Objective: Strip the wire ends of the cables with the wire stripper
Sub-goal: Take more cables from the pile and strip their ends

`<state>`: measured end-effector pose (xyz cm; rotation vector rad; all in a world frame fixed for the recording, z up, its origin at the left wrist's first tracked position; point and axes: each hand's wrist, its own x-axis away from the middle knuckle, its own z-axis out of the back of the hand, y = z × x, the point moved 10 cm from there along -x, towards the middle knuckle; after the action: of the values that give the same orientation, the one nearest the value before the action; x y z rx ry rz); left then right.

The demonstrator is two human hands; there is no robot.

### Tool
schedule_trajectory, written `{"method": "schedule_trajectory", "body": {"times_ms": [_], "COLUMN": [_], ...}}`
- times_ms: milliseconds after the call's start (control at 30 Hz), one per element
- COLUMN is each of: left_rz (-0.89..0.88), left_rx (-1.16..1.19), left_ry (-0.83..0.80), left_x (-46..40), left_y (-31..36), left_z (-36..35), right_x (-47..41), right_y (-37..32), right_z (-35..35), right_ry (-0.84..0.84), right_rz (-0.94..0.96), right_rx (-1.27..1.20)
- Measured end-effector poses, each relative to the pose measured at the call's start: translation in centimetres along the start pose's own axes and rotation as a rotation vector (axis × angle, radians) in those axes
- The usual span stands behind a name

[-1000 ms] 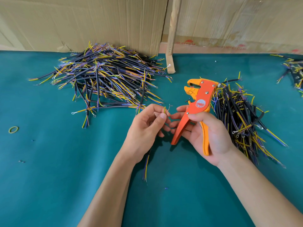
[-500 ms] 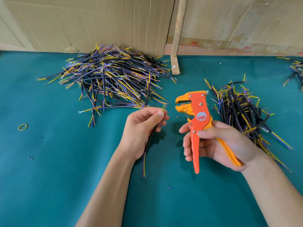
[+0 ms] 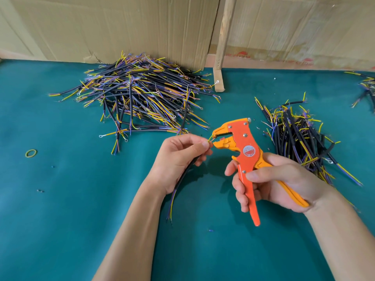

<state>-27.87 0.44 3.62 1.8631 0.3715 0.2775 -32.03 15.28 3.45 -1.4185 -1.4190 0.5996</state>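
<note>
At frame centre, the left hand pinches a cable, its yellow tip seemingly inside the mouth of the stripper; the right hand grips the handles.

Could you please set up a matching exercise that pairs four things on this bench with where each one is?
Things:
1. wire stripper
2. black cable
3. rubber band
4. big cable pile

Places:
A. lying alone on the green mat at far left
B. pinched in the left hand, its tip at the tool's mouth
C. heaped against the cardboard at the back
D. gripped by its handles in the right hand

Pairs: 1-D, 2-B, 3-A, 4-C
</note>
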Motion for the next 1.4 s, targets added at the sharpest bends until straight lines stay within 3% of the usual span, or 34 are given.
{"method": "schedule_trajectory", "body": {"times_ms": [833, 1400], "left_rz": [-0.134, -0.174], "left_rx": [-0.055, -0.107], "left_ry": [0.083, 0.114], "left_x": [-0.3, -0.4], "left_y": [0.1, 0.2], "left_z": [0.9, 1.2], "right_x": [-0.9, -1.8], "right_y": [0.4, 0.7], "right_z": [-0.1, -0.3], "right_ry": [0.046, 0.248], "right_rz": [0.026, 0.079], "right_rx": [-0.022, -0.042]}}
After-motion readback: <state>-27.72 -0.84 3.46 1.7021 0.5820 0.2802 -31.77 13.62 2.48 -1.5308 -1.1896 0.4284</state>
